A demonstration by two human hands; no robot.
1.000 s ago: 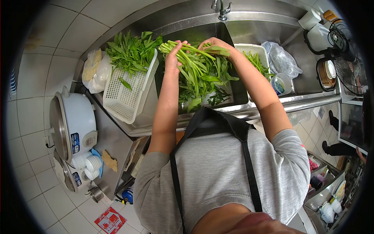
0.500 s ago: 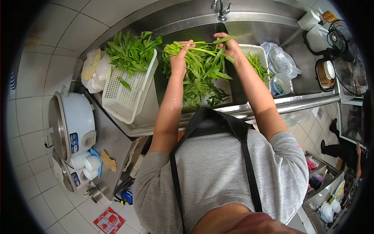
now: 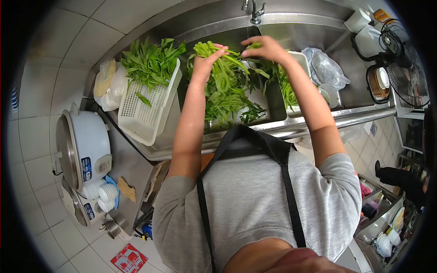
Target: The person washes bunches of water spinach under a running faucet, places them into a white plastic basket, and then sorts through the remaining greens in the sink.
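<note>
My left hand (image 3: 207, 63) is wrapped round a bunch of leafy green stems (image 3: 223, 75) above the left basin of the steel sink (image 3: 275, 101). Stem ends stick out past its thumb, and leaves hang down into the basin. To the right, my right hand (image 3: 263, 49) is closed on a few green stems, whose leaves trail below it over the basin divider. More greens (image 3: 152, 63) are heaped in a white perforated basket (image 3: 144, 111) on the left. A second white basket (image 3: 301, 58), partly behind my right forearm, holds cut greens (image 3: 287, 91).
The faucet (image 3: 256, 13) stands at the back of the sink. Clear plastic bags (image 3: 326, 68) and a plastic tub (image 3: 328, 94) sit on the right, near a black fan (image 3: 405, 68). Rice cookers (image 3: 86, 145) are at the left. A person's dark-clothed leg (image 3: 400, 182) shows at far right.
My right hand has moved slightly up and turned inward, drawing some stems apart from the bunch. My left hand has shifted a little left with its stems. The other person has moved partly out of view.
</note>
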